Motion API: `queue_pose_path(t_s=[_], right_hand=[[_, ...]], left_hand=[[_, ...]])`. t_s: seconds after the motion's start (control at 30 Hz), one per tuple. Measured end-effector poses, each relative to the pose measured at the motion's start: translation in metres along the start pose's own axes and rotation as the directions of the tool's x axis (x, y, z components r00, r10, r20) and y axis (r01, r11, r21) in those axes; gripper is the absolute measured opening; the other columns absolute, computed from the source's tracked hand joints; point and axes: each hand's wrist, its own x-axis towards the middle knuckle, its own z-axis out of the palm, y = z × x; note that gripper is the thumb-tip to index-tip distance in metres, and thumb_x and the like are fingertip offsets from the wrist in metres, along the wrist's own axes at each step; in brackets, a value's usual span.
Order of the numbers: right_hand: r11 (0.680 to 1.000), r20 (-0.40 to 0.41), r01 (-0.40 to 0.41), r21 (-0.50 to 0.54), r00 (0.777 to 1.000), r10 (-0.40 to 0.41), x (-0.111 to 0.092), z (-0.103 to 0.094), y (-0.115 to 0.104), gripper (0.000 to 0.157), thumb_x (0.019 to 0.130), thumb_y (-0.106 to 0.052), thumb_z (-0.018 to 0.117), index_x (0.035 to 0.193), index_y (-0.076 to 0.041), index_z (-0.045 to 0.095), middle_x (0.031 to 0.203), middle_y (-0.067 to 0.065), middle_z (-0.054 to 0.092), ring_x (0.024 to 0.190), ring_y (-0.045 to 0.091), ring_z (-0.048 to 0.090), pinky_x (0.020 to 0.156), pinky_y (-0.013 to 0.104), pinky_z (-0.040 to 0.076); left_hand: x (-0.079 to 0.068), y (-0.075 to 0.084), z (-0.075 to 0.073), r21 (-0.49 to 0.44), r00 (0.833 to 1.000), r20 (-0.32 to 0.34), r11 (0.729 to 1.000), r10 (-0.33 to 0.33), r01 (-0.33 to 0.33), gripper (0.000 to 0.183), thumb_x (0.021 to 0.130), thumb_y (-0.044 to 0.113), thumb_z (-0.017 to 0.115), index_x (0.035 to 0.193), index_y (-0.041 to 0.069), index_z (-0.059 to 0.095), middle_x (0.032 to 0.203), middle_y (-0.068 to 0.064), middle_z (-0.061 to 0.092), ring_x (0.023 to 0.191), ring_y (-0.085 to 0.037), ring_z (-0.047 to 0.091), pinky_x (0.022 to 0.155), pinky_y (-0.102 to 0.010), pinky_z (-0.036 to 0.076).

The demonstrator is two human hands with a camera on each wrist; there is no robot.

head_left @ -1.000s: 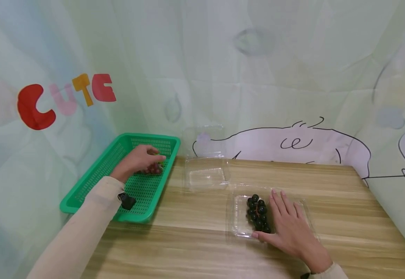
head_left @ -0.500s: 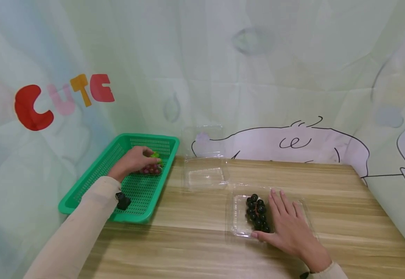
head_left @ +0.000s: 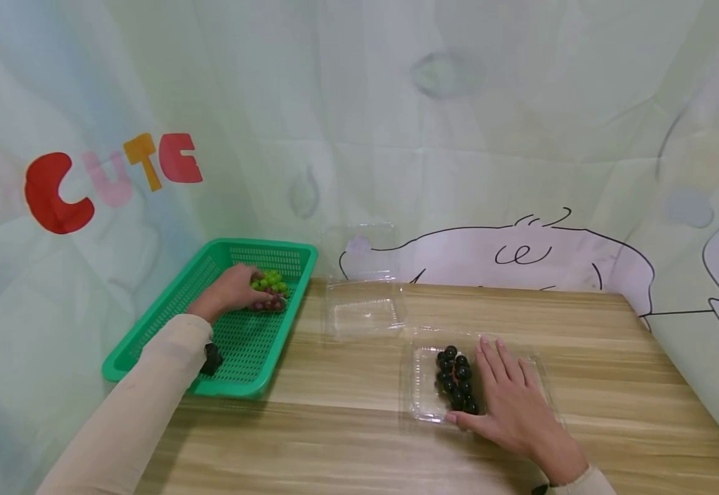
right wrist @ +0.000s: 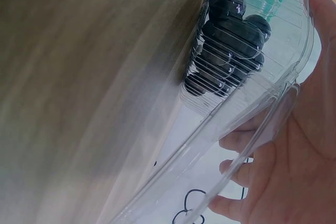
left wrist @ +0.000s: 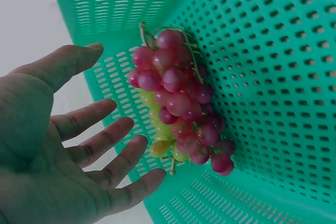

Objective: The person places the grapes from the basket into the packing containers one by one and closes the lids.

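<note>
Left hand [head_left: 231, 290] inside a green basket [head_left: 248, 357], at the red grapes [left wrist: 178, 93] and green grapes [left wrist: 161, 121]. Its fingers are spread and pinch nothing; in the left wrist view a gap separates them from the fruit. The red bunch partly covers the green one (at least from that angle), so a sound grasp probably means settling the fingers round one bunch alone, supporting several berries, and raising it slowly lest the stems snag.

Right hand [head_left: 511, 402], fingers almost straight, lies over a clear container [head_left: 423, 385] on the bench [head_left: 310, 440], just beside the black grapes [head_left: 455, 378] within; light, even pressure should steady the thin plastic without buckling it. A second clear container [head_left: 368, 316] stands farther back, lid raised.
</note>
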Motion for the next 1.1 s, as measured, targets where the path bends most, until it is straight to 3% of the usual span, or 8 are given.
queue_pose_path(t_s=[0.2,0.4,0.6,0.83,1.1], right_hand=[[1.000,-0.002,0.000,0.003,1.000,0.000,0.000,0.001,0.001,0.122,0.078,-0.088,0.053,0.155,0.003,0.032,0.164,0.019,0.029,0.150,0.043,0.025,0.115,0.066,0.026],[1.000,-0.005,0.001,0.003,1.000,-0.001,-0.001,0.002,0.001,0.122,0.078,-0.088,0.053,0.156,0.003,0.031,0.164,0.020,0.029,0.150,0.043,0.025,0.116,0.066,0.026],[1.000,-0.007,0.003,0.008,1.000,-0.003,-0.001,0.003,0.001,0.122,0.078,-0.087,0.054,0.156,0.003,0.031,0.164,0.020,0.029,0.150,0.043,0.025,0.116,0.066,0.025],[1.000,-0.004,0.000,0.013,1.000,0.000,-0.002,0.002,0.000,0.122,0.078,-0.088,0.054,0.156,0.003,0.031,0.164,0.020,0.028,0.151,0.043,0.024,0.116,0.066,0.025],[1.000,-0.004,0.002,0.009,1.000,-0.002,0.000,0.001,0.000,0.121,0.078,-0.088,0.053,0.156,0.003,0.031,0.164,0.019,0.029,0.151,0.043,0.025,0.116,0.067,0.025]], left_hand=[[0.005,-0.007,0.003,0.084,1.000,0.011,0.996,0.007,-0.008,0.055,0.097,0.023,0.068,0.135,-0.013,0.053,0.132,-0.034,0.057,0.118,-0.048,0.056,0.096,-0.059,0.050],[0.007,-0.010,0.004,0.118,0.999,0.033,0.993,-0.005,0.001,0.051,0.096,0.023,0.069,0.130,-0.012,0.057,0.123,-0.031,0.061,0.110,-0.044,0.061,0.089,-0.056,0.053],[0.011,-0.012,0.004,0.133,0.997,0.060,0.990,-0.049,0.040,0.054,0.094,0.024,0.071,0.130,-0.014,0.056,0.126,-0.033,0.059,0.111,-0.044,0.060,0.088,-0.055,0.054],[0.017,-0.013,0.004,0.156,0.993,0.099,0.987,-0.060,0.044,0.039,0.092,0.027,0.074,0.109,-0.007,0.064,0.101,-0.020,0.065,0.086,-0.029,0.060,0.073,-0.044,0.052],[0.017,-0.012,0.005,0.194,0.995,0.097,0.981,-0.031,0.012,0.025,0.092,0.024,0.073,0.089,0.002,0.062,0.087,-0.013,0.058,0.079,-0.027,0.049,0.068,-0.040,0.042]])
